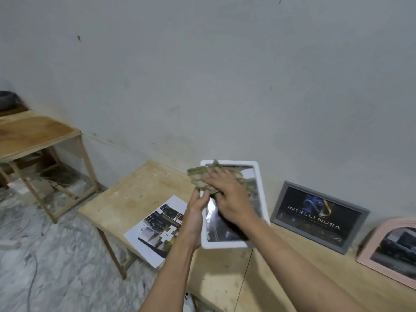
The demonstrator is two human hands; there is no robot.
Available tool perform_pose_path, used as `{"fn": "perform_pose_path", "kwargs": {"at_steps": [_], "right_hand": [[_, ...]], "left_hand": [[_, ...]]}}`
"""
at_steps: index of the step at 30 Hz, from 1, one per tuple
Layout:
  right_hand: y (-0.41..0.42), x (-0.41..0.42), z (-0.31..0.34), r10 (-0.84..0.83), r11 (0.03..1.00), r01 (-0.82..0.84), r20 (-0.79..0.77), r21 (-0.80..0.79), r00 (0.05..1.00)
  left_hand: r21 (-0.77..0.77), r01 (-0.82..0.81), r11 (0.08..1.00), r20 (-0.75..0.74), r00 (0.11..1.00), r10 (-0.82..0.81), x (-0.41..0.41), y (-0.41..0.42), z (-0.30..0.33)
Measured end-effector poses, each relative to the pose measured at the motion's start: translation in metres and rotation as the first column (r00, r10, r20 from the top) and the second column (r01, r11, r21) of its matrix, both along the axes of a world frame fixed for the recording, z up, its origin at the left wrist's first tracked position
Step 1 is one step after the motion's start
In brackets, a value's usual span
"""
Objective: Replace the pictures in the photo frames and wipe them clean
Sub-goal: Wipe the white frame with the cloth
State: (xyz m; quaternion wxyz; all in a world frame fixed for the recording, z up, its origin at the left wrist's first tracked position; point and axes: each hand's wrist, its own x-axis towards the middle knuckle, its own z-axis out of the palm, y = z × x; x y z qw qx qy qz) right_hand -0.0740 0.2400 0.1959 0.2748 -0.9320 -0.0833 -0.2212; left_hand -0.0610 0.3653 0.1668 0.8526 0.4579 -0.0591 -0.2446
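A white photo frame [261, 190] with a dark picture under glass is tilted up over the wooden table. My left hand [195, 212] grips its left edge, thumb on the front. My right hand [227, 197] lies with straight fingers on a crumpled green cloth [198, 176] and presses it against the upper part of the glass. A grey frame [319, 216] with an "INTELLI NUSA" picture leans on the wall to the right. A pink arched frame [391, 251] stands at the far right.
A loose printed picture sheet [157, 228] lies on the wooden table [135, 194], hanging over its front edge. A second wooden table [33, 134] stands at the left. The grey wall is close behind. A white phone [188, 300] shows at the bottom.
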Motion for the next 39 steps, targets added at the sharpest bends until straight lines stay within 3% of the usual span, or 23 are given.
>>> {"fn": "perform_pose_path", "kwargs": {"at_steps": [3,6,10,12,14,16,17,18,20,22,23,25,28,32,39], "right_hand": [[0.013,-0.007,-0.012,0.048,0.992,-0.041,-0.058,0.118,0.997],[0.015,-0.025,-0.014,0.133,0.972,-0.103,-0.13,0.212,0.983],[0.018,-0.061,-0.019,0.279,0.956,-0.241,-0.266,0.17,0.923],[0.01,-0.072,-0.02,0.339,0.921,-0.212,-0.401,0.328,0.851],[-0.004,-0.07,-0.008,0.382,0.787,-0.02,-0.461,0.617,0.801],[-0.016,-0.06,0.009,0.299,0.556,0.133,-0.347,0.821,0.889],[-0.02,-0.051,0.02,0.185,0.504,0.119,-0.242,0.855,0.953],[-0.019,-0.044,0.032,0.047,0.557,0.081,-0.129,0.827,0.99],[-0.008,-0.03,0.052,-0.088,0.803,0.021,0.084,0.596,0.993],[0.003,-0.015,0.046,-0.007,0.994,-0.017,0.211,0.111,0.978],[0.005,-0.009,0.035,0.028,0.989,0.007,0.233,-0.148,0.972],[0.0,-0.001,0.017,0.027,0.916,0.081,0.262,-0.392,0.965],[-0.027,0.003,0.014,-0.04,0.841,0.194,0.299,-0.506,0.954],[-0.048,-0.005,0.014,-0.235,0.77,0.36,0.291,-0.527,0.927],[-0.031,-0.064,-0.034,-0.234,0.77,0.253,0.11,-0.586,0.966]], "left_hand": [[-0.116,-0.052,0.992,-0.129,0.991,0.037,0.007,0.012,0.002],[-0.097,-0.072,0.993,-0.161,0.985,0.056,0.007,0.021,-0.001],[0.189,-0.19,0.963,0.029,0.982,0.188,0.012,0.027,0.005],[0.281,-0.192,0.94,0.11,0.98,0.167,0.018,0.03,0.005],[0.32,-0.183,0.93,0.14,0.98,0.145,0.017,0.03,0.006],[0.322,-0.159,0.933,0.141,0.983,0.119,0.016,0.026,0.005],[0.297,-0.133,0.946,0.127,0.987,0.099,0.014,0.023,0.005],[0.269,-0.111,0.957,0.114,0.99,0.083,0.012,0.019,0.005],[0.208,-0.089,0.974,0.104,0.992,0.068,0.007,0.008,0.009],[0.151,-0.082,0.985,0.111,0.992,0.066,0.002,-0.002,0.015],[0.121,-0.086,0.989,0.104,0.992,0.074,0.0,-0.006,0.018],[0.074,-0.112,0.991,0.1,0.99,0.105,-0.001,-0.007,0.02],[0.081,-0.201,0.976,0.126,0.974,0.19,-0.002,0.003,0.018],[0.206,-0.294,0.933,0.215,0.944,0.25,0.0,0.012,0.018],[0.253,-0.33,0.909,0.174,0.94,0.293,0.005,0.011,0.009]]}}
